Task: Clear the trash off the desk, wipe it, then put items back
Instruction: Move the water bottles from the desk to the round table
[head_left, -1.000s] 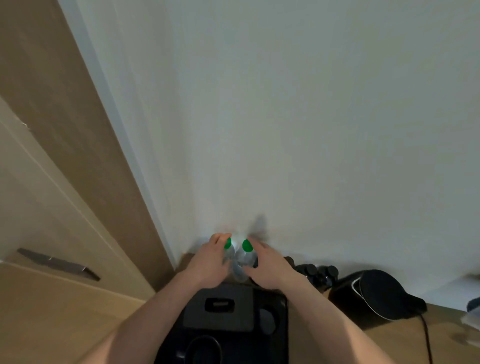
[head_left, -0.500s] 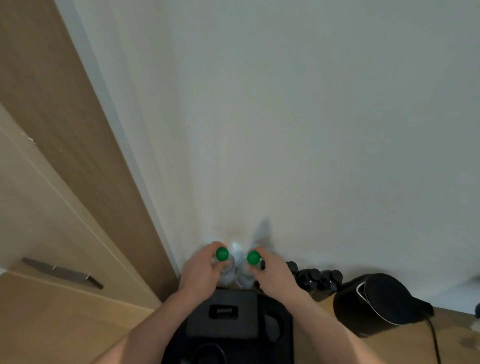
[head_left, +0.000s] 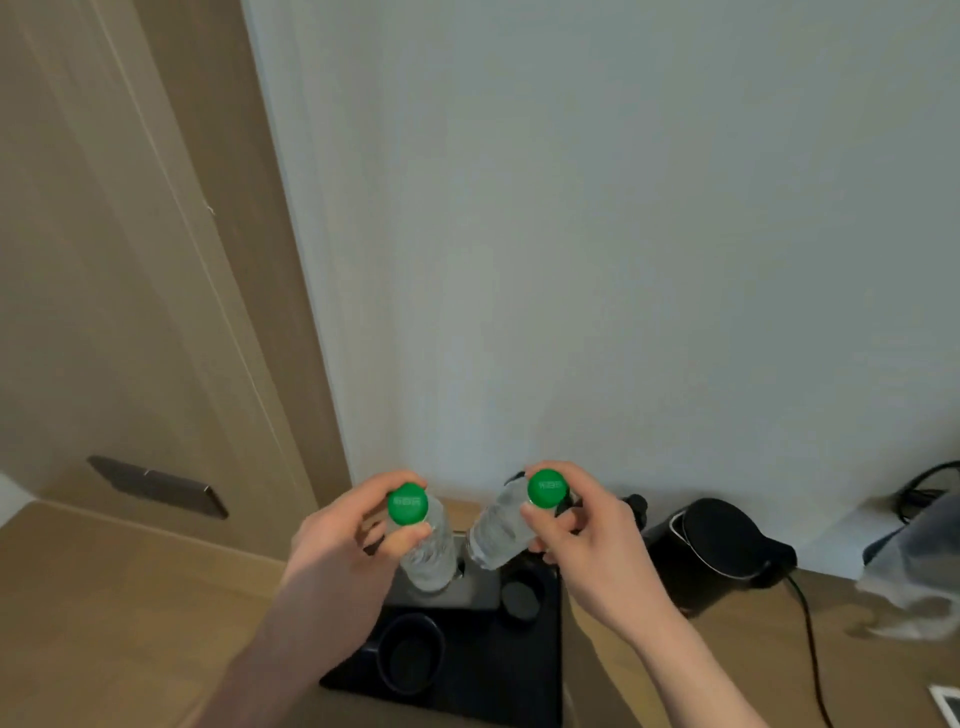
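Head view: two clear bottles with green caps are held above a black tray (head_left: 530, 670) on the counter (head_left: 130, 613). The left bottle (head_left: 426, 545) is pinched at the cap by the left hand (head_left: 343, 540), upright. The right bottle (head_left: 493, 530) is pinched at the cap by the right hand (head_left: 587, 535), tilted. A black kettle (head_left: 722, 545) stands to the right.

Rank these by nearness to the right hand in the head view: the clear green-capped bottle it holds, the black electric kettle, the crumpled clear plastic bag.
1. Clear green-capped bottle: pinched at the cap by the right hand.
2. Black electric kettle: standing to the hand's right on the desk.
3. Crumpled clear plastic bag: at the far right edge.
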